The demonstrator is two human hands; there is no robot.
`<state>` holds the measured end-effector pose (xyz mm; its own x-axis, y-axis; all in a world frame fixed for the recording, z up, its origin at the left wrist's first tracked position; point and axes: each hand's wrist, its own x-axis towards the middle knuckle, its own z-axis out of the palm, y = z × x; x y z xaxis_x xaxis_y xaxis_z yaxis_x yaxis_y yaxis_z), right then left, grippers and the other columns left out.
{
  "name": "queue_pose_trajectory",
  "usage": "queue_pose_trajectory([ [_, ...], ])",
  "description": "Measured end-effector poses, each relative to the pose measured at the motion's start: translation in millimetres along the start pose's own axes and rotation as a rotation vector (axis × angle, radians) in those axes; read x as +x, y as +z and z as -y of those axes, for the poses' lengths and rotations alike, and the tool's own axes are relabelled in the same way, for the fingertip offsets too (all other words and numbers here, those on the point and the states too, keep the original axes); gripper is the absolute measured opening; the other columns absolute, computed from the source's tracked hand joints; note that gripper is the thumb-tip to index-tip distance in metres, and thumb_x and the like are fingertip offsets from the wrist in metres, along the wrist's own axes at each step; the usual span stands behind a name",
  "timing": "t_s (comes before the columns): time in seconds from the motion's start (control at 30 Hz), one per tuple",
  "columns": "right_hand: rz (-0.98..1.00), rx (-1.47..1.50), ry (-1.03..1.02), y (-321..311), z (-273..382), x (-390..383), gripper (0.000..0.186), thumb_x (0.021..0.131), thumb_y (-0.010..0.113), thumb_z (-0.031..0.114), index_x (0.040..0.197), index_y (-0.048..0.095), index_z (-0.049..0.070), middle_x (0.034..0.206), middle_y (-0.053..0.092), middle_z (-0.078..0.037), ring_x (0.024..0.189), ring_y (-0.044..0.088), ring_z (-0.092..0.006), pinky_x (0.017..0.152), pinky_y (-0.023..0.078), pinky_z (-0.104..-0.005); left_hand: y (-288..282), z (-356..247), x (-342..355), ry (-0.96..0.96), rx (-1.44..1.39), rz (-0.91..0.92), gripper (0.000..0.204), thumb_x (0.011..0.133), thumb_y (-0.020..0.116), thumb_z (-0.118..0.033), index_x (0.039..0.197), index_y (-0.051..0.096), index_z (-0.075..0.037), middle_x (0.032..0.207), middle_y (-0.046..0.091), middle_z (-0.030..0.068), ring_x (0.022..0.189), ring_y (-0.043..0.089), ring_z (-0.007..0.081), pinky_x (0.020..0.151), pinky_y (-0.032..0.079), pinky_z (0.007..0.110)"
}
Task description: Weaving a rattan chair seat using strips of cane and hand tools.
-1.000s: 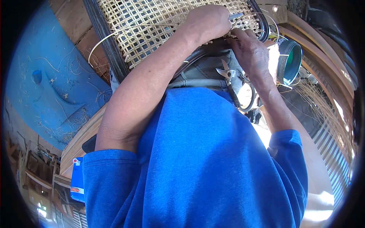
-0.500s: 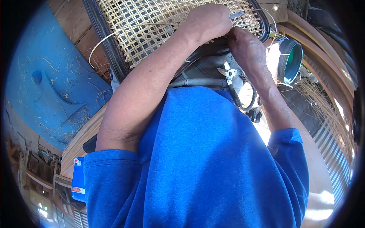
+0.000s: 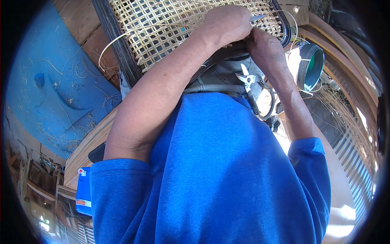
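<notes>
Woven cane mesh (image 3: 162,30) fills a dark wooden frame (image 3: 129,67) that rests over my lap. My left hand (image 3: 227,22) is closed over the mesh near the frame's close edge. A pointed grey metal tool (image 3: 257,18) sticks out of that fist; its handle is hidden. Right beside it, my right hand (image 3: 266,49) is closed at the frame's near rail, fingertips tucked down and out of sight. What its fingers grip cannot be made out. Loose cane strands curve off both sides of the mesh. Pruning shears (image 3: 248,81) with spread blades lie on my lap below the right hand.
A dark cylindrical container (image 3: 310,67), green inside, lies to the right. Beyond it are a bundle of thin cane strands (image 3: 341,105) and curved wooden strips. At left stands a blue plastic surface (image 3: 44,105) littered with cane scraps, with a blue jug (image 3: 84,191) lower down.
The frame, mesh and both hands sit slightly farther right in the picture. Both hands stay close together at the near rail, and the metal tip still points right.
</notes>
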<state>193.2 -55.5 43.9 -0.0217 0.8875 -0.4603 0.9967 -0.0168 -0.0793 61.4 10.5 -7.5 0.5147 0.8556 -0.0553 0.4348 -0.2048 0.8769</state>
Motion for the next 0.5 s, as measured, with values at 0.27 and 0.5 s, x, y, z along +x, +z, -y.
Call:
queue_pose_trajectory([
  [0.27, -0.020, -0.023, 0.020, 3.7, 5.3, 0.9, 0.018, 0.086, 0.054, 0.016, 0.089, 0.059, -0.002, 0.083, 0.062, -0.025, 0.084, 0.062, -0.0393, 0.072, 0.047, -0.0454, 2.0, 4.4, 1.7, -0.021, 0.014, 0.016, 0.025, 0.078, 0.052, -0.016, 0.077, 0.066, 0.004, 0.074, 0.062, 0.0274, 0.073, 0.063, 0.0419, 0.065, 0.049, 0.047],
  [0.5, -0.090, 0.148, -0.016, 8.0, 3.9, -3.9, 0.020, 0.086, 0.060, 0.017, 0.089, 0.055, -0.002, 0.082, 0.062, -0.024, 0.082, 0.062, -0.0399, 0.068, 0.048, -0.0454, -16.6, 1.8, -2.4, 0.000, -0.122, 0.156, 0.021, 0.077, 0.053, -0.015, 0.086, 0.067, -0.003, 0.084, 0.064, 0.0217, 0.082, 0.062, 0.0387, 0.074, 0.048, 0.044],
])
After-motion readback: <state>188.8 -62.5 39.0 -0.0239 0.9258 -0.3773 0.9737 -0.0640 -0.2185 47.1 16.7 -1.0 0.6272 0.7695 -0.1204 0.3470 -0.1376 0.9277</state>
